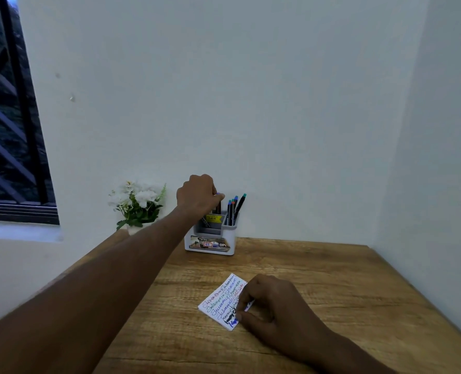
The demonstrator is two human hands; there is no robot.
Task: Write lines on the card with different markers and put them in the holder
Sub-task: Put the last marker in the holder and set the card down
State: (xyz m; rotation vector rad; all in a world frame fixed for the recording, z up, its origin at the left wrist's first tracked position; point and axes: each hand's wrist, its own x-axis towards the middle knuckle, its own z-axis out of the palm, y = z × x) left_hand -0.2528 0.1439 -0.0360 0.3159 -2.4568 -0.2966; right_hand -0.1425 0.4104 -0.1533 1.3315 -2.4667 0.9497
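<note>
The left hand (197,197), fingers clamped on a marker (218,203), reaches the far holder (212,236), likely to seat it. The right hand (270,309), fingers together, pins the near card (218,303) flat against sliding.

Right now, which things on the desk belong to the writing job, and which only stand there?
Job: card; holder; markers in holder; marker in left hand; right hand on card.
Idle: flowers; window.

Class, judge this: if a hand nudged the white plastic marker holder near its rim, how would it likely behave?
The white plastic marker holder probably feels light, being thin plastic. It might slide on the smooth wooden table. The dark markers standing above its rim may rattle or lean.
</note>
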